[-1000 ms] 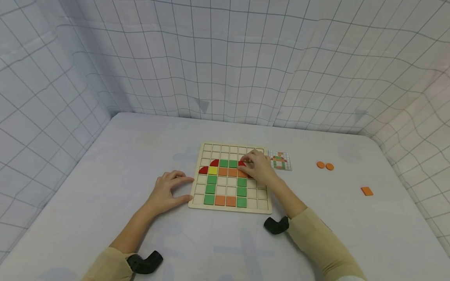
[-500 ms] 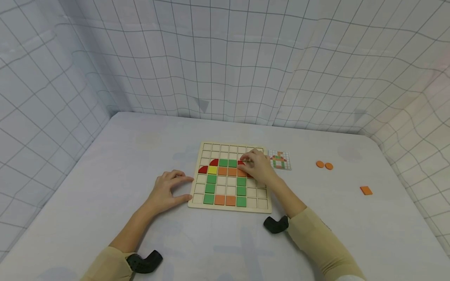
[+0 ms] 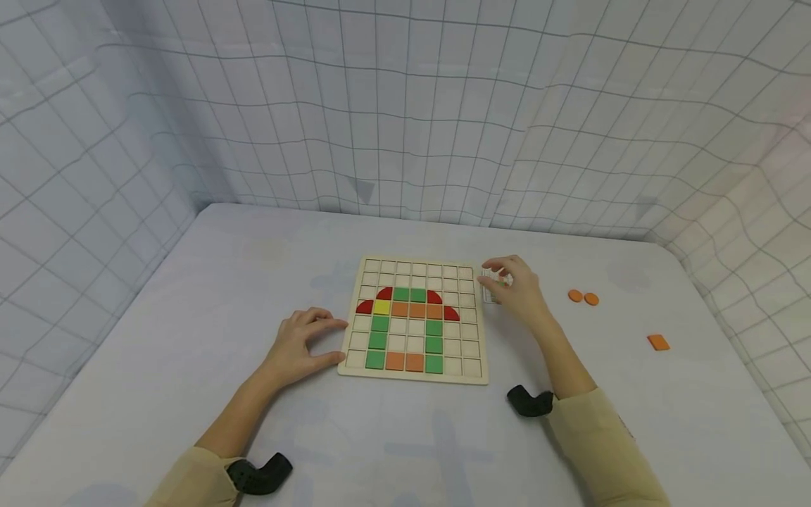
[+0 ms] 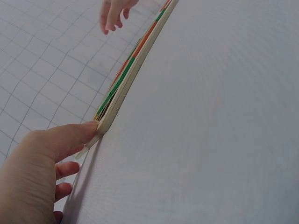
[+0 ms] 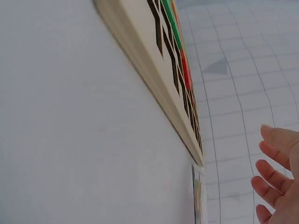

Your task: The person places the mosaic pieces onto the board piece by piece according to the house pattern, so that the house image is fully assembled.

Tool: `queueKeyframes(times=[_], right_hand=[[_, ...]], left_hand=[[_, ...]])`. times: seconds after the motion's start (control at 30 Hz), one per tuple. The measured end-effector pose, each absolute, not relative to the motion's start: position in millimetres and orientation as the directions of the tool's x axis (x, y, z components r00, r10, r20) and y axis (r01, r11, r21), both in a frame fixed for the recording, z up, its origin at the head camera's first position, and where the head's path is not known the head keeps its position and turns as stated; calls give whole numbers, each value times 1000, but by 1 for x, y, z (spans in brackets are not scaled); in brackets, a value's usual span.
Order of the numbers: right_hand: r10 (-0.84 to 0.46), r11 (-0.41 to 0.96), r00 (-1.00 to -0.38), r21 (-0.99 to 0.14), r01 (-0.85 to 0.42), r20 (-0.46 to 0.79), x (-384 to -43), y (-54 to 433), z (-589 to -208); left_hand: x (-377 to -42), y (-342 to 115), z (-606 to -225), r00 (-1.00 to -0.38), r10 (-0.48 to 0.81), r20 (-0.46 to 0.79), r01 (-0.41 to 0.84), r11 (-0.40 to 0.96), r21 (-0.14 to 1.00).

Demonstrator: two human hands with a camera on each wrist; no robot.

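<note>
A wooden grid board (image 3: 470, 348) lies mid-table with coloured pieces in its cells. Red quarter-round pieces (image 3: 451, 313) sit at both sides, around green squares (image 3: 401, 294), orange squares (image 3: 417, 310) and a single yellow square (image 3: 382, 307). My left hand (image 3: 304, 346) rests at the board's left edge, thumb and index finger spread and touching it. In the left wrist view, the thumb (image 4: 74, 137) lies against the board's corner. Just right of the board, my right hand (image 3: 519, 292) hovers with bent, parted fingers and nothing visible between them. It partly covers a pattern card (image 3: 490, 296).
Two orange discs (image 3: 575, 296) lie side by side to the right of the card. Farther right is a loose orange square (image 3: 658, 342). A white gridded curtain (image 3: 405, 141) hangs behind the table and along both sides.
My right hand has let go of the red piece at the board's upper right and moved right, over the card. Both right-hand red pieces now show fully. The left hand stays put.
</note>
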State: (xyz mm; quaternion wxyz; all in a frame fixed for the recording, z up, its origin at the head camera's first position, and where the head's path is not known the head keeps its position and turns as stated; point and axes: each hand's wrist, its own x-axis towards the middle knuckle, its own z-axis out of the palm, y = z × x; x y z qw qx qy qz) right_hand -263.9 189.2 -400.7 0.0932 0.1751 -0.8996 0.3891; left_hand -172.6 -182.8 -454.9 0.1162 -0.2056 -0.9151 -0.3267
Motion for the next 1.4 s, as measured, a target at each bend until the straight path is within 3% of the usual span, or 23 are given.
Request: queueKeyframes(times=[0.33, 0.97, 1.2, 1.4], right_hand=[[-77, 677, -955, -689, -260, 285, -253, 259, -405], [122, 798, -956, -599, -65, 267, -204, 376, -411], [161, 793, -973, -609, 27, 166, -191, 417, -418], [118, 789, -991, -612, 55, 63, -182, 443, -424]], left_hand=[[-172, -183, -454, -887, 300, 350, 454, 700, 552], [-172, -183, -455, -880, 306, 363, 466, 700, 541], [-172, -183, -455, -880, 306, 362, 466, 699, 542], [-172, -183, -455, -879, 307, 366, 469, 696, 544]])
